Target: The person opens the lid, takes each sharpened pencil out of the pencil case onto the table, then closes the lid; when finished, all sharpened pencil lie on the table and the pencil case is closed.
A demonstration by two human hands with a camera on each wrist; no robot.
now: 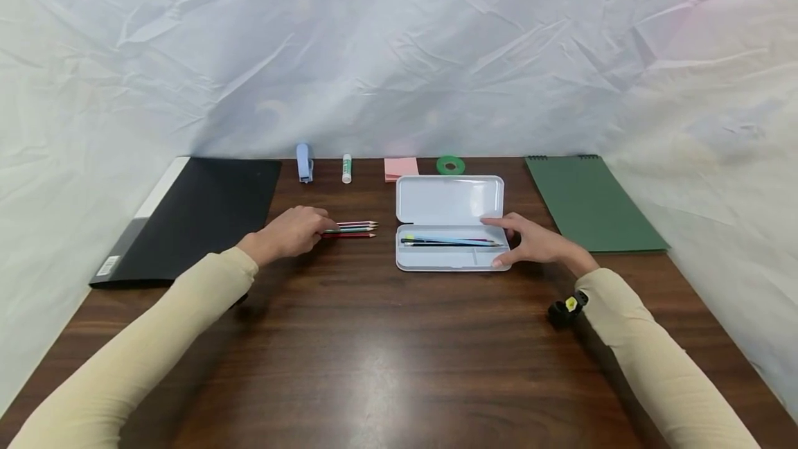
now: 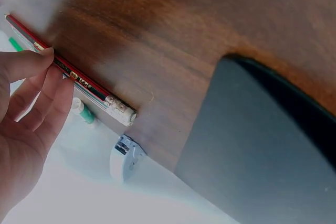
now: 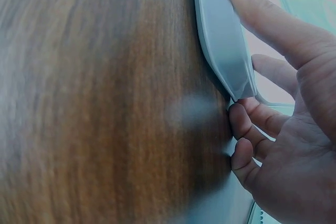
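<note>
At centre-left of the head view, the left hand rests on the tabletop with its fingers laid on the near ends of a small bundle of pencils; the left wrist view shows relaxed, nearly straight fingertips touching the red pencil, a released grip, not a closed one. The pencils lie flat, long axis running left to right across the frame, points toward the open white pencil case just right of them. The left hand is the nearer one. The right hand grips the case's right end, thumb along the front edge and fingers curled at its corner. Outward, a black folder lies at left, a green notebook at right.
</note>
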